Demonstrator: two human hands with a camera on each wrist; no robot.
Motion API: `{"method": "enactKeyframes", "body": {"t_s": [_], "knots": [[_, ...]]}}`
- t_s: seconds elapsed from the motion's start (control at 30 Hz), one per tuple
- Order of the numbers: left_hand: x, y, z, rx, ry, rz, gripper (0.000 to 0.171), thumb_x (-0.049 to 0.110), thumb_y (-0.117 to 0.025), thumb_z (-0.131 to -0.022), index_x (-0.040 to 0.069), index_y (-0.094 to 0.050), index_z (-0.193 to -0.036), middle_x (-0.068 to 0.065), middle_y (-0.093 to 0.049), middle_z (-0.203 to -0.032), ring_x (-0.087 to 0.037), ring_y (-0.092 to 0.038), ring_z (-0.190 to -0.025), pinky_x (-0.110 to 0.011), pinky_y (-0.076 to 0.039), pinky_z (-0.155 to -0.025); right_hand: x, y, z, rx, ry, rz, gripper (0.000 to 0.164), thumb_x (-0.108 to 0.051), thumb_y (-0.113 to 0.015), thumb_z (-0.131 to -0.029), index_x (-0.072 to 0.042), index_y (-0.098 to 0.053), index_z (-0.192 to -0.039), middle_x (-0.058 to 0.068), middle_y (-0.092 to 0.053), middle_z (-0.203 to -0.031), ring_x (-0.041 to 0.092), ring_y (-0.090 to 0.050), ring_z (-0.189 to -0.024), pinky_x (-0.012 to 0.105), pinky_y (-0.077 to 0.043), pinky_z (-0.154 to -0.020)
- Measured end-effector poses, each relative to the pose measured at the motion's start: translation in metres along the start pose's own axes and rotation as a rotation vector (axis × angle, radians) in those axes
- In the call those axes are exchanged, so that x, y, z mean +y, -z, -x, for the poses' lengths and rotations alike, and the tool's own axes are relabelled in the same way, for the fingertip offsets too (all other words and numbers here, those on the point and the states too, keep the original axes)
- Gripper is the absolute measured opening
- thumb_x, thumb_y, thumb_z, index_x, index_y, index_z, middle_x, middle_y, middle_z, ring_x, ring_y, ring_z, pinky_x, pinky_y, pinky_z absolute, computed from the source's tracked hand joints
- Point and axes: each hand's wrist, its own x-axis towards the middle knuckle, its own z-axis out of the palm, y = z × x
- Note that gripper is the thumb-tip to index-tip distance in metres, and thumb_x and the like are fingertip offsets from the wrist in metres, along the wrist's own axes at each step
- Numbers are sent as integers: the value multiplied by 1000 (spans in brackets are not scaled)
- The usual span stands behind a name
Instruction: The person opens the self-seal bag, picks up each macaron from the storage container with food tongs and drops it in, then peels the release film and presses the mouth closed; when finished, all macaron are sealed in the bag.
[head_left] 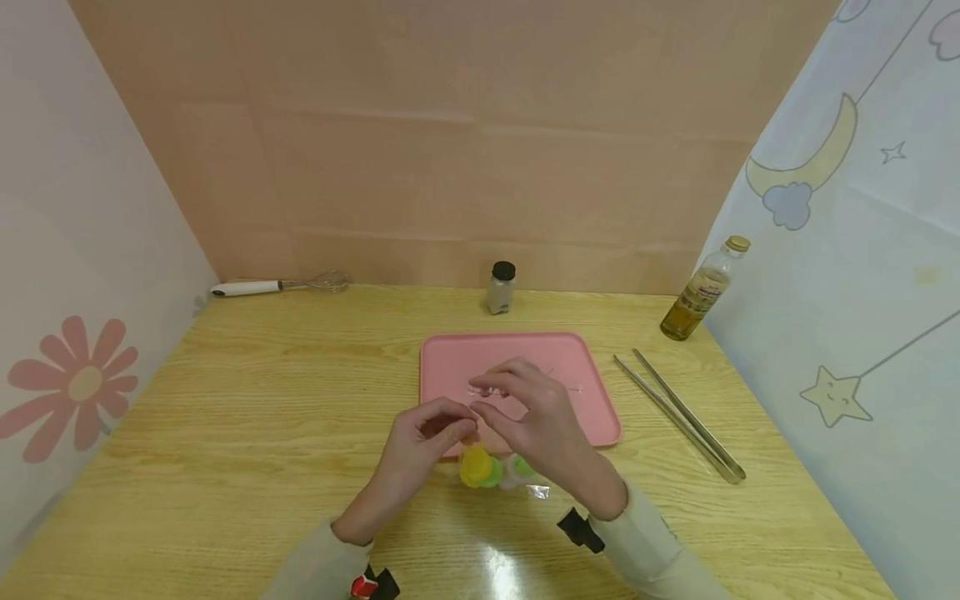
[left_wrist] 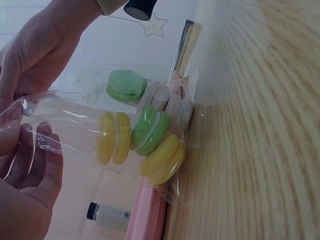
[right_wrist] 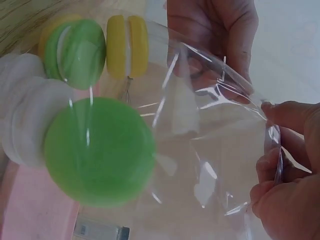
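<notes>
A clear plastic bag (left_wrist: 75, 112) hangs from both hands, with several macarons in its lower end. Among them are a yellow macaron (left_wrist: 113, 137), a green macaron (right_wrist: 100, 150) and a pale whitish macaron (right_wrist: 37, 120). My left hand (head_left: 423, 437) pinches one side of the bag's upper end between thumb and fingers. On the opposite side, the right hand (head_left: 536, 412) grips the film, its thumb and curled fingers at the edge in the right wrist view. In the head view the bag is over the near edge of a pink tray (head_left: 446, 358).
Metal tongs (head_left: 686, 425) lie right of the tray. Behind it stands a small black-capped jar (head_left: 500, 292). An oil bottle (head_left: 697, 296) is at the back right, by the patterned wall. A whisk (head_left: 258, 287) with a white handle lies at the back left.
</notes>
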Motion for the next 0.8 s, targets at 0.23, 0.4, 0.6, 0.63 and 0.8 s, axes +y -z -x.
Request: {"method": "enactKeyframes", "body": {"t_s": [0.23, 0.4, 0.6, 0.63, 0.8], "knots": [[-3, -2, 0, 2, 23, 32, 16, 7, -67, -98, -7, -69, -105, -14, -71, -91, -20, -68, -84, -43, -59, -76, 0, -3, 1, 12, 5, 12, 22, 7, -81, -79, -1, -76, -99, 4, -70, -97, 15, -66, -84, 33, -58, -69], [-2, -3, 0, 10, 34, 47, 16, 9, -68, -98, -5, -70, -105, -12, -72, -91, -20, -69, -84, -42, -59, -77, 0, -2, 1, 13, 8, 21, 20, 6, -81, -80, 0, -76, -99, 6, -71, -97, 17, -67, -86, 29, -57, -73], [-2, -3, 1, 16, 41, 67, 14, 8, -68, -98, -4, -71, -105, -12, -72, -92, -21, -70, -85, -39, -59, -77, 0, -2, 2, 28, 18, 21, 16, 5, -81, -81, 0, -77, -95, 5, -72, -94, 18, -67, -87, 22, -54, -77], [-2, -3, 1, 19, 40, 68, 14, 8, -68, -98, -4, -71, -105, -13, -72, -92, -21, -70, -85, -40, -59, -77, 0, -2, 2, 31, 19, 19, 16, 5, -81, -81, 0, -77, -95, 4, -72, -94, 18, -67, -86, 22, -54, -77], [-1, -4, 1, 28, 50, 64, 15, 10, -69, -98, -3, -72, -105, -12, -72, -91, -21, -70, -85, -48, -58, -78, 0, -2, 3, 39, 12, 7, 15, 5, -81, -80, -1, -78, -93, 4, -73, -92, 17, -67, -85, 22, -53, -77]]}}
